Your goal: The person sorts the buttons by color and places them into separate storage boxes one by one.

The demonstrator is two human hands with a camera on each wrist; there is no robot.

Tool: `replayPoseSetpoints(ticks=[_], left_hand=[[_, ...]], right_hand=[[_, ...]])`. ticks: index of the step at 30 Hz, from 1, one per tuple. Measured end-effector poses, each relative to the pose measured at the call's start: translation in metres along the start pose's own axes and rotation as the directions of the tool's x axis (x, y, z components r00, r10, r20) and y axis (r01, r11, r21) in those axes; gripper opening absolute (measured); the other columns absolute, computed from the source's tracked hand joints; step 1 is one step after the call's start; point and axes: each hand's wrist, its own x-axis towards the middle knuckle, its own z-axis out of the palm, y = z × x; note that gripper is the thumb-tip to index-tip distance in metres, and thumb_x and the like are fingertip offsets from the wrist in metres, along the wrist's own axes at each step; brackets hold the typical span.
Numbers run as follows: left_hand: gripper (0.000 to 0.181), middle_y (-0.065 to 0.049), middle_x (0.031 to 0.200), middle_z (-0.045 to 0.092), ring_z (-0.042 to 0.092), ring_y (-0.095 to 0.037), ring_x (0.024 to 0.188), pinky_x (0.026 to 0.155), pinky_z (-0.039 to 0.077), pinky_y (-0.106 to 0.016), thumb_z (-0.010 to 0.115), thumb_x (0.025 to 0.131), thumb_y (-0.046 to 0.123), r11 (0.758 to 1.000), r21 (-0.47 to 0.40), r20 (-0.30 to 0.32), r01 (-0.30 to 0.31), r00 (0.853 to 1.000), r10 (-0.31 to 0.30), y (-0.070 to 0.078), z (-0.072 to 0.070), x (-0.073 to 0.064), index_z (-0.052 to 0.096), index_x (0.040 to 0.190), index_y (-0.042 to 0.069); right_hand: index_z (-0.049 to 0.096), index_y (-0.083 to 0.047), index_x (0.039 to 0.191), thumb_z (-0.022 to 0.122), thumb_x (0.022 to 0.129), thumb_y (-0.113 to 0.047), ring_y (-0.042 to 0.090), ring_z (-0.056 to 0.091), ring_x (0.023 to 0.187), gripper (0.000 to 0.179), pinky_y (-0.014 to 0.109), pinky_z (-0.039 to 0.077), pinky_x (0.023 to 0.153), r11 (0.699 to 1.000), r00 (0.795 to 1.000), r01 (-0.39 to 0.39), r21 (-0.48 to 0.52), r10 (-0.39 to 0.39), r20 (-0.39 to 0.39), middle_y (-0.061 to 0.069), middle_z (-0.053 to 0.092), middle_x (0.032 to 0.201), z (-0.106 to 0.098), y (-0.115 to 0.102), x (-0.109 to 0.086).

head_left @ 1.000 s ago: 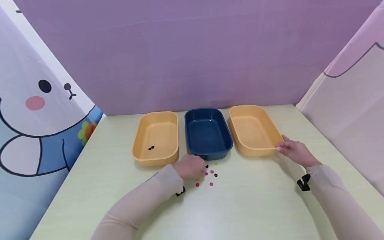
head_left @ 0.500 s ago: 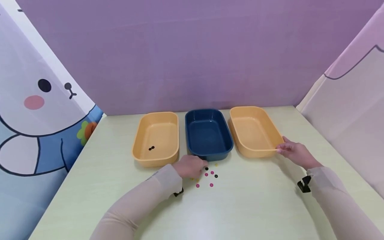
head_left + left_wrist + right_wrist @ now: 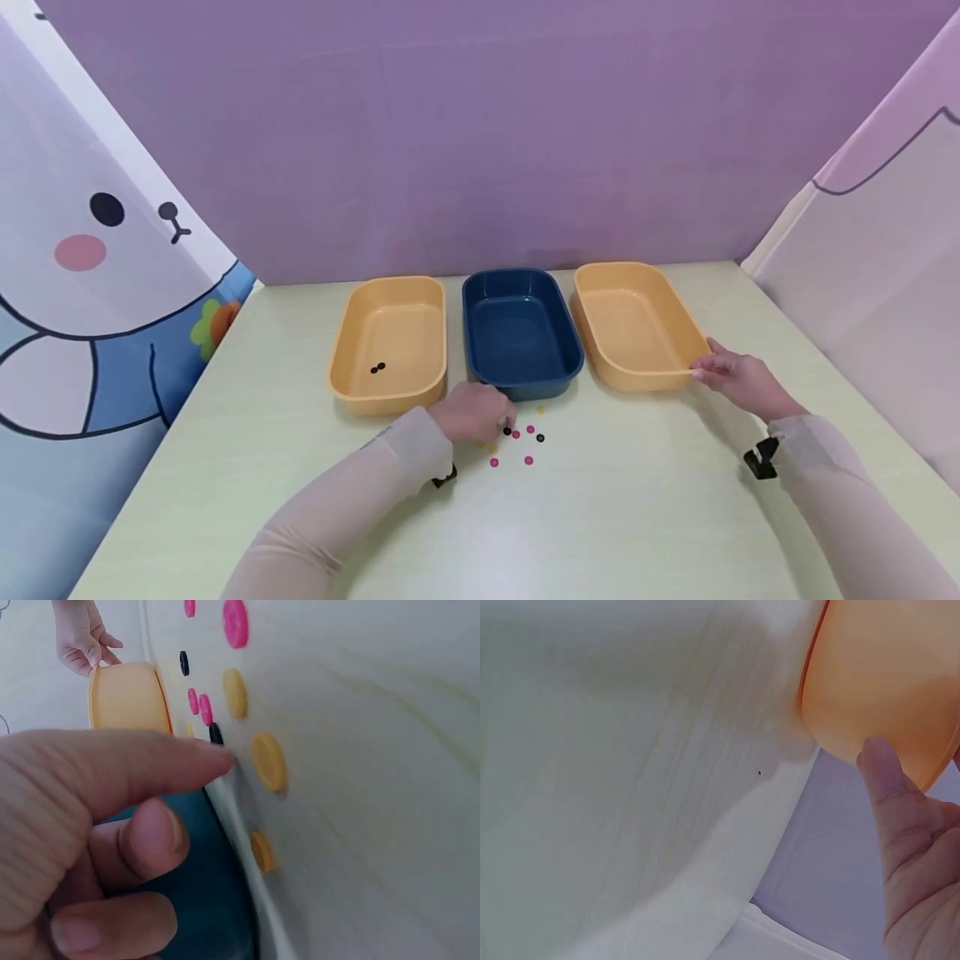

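Note:
My left hand [image 3: 474, 412] is low over the table, in front of the blue tray [image 3: 523, 390]. One finger [image 3: 199, 765] reaches out fairly straight, its tip right at a small black button [image 3: 507, 431], while the other fingers curl back beneath. Pink buttons [image 3: 528, 460], yellow buttons [image 3: 268, 761] and another black button [image 3: 540, 437] lie scattered around it. My right hand [image 3: 738, 383] pinches the near right corner of the right-hand yellow tray [image 3: 637, 382]; in the right wrist view its thumb [image 3: 881, 761] lies against the tray wall.
To the left stands another yellow tray [image 3: 386, 404] with two black buttons [image 3: 378, 367] on its floor. All three trays stand side by side near a purple backdrop [image 3: 480, 142]. Printed cloth panels [image 3: 135, 350] flank the pale table [image 3: 600, 533].
The black button under my left fingertip has slid a little nearer to me and to the left, the fingertip moving with it. My right hand keeps its hold on the yellow tray.

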Motion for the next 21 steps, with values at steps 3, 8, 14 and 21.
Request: replayPoseSetpoints(ticks=[3, 8, 14, 21], left_hand=[[0.018, 0.012, 0.093, 0.065, 0.052, -0.008, 0.08, 0.063, 0.043, -0.026, 0.071, 0.081, 0.013, 1.0, 0.008, 0.01, -0.004, 1.0, 0.004, -0.0005, -0.0009, -0.0002, 0.074, 0.094, 0.025], [0.015, 0.015, 0.09, 0.065, 0.051, -0.006, 0.076, 0.064, 0.042, -0.024, 0.076, 0.079, 0.019, 1.0, -0.001, 0.036, -0.014, 0.999, 0.014, -0.0013, -0.0016, -0.0019, 0.075, 0.092, 0.026], [0.012, 0.015, 0.087, 0.064, 0.051, -0.006, 0.074, 0.064, 0.041, -0.024, 0.075, 0.081, 0.021, 1.0, -0.009, 0.051, -0.025, 0.998, 0.025, -0.0021, -0.0024, -0.0023, 0.076, 0.091, 0.026], [0.009, 0.015, 0.088, 0.065, 0.051, -0.005, 0.073, 0.063, 0.042, -0.022, 0.075, 0.082, 0.024, 0.999, 0.003, 0.059, -0.046, 0.997, 0.046, -0.0032, -0.0007, -0.0012, 0.076, 0.091, 0.025]], right_hand=[[0.065, 0.012, 0.101, 0.061, 0.094, -0.012, 0.057, 0.036, 0.122, 0.025, 0.009, 0.04, 0.069, 1.0, 1.0, 0.002, -0.002, -0.002, -0.002, 0.041, 0.027, 0.139, -0.0003, -0.0003, 0.0002], [0.065, 0.012, 0.1, 0.061, 0.094, -0.012, 0.057, 0.035, 0.123, 0.025, 0.009, 0.04, 0.069, 1.0, 1.0, 0.008, 0.001, -0.008, -0.003, 0.041, 0.027, 0.138, -0.0004, -0.0012, 0.0001], [0.066, 0.01, 0.099, 0.062, 0.094, -0.012, 0.056, 0.038, 0.121, 0.024, 0.01, 0.04, 0.069, 0.999, 1.0, 0.021, -0.029, -0.022, -0.015, 0.041, 0.03, 0.137, -0.0007, -0.0014, -0.0002], [0.064, 0.012, 0.1, 0.062, 0.094, -0.011, 0.056, 0.037, 0.122, 0.024, 0.014, 0.044, 0.066, 1.0, 1.0, 0.008, 0.003, -0.008, -0.003, 0.041, 0.027, 0.138, -0.0001, -0.0018, -0.0013]])
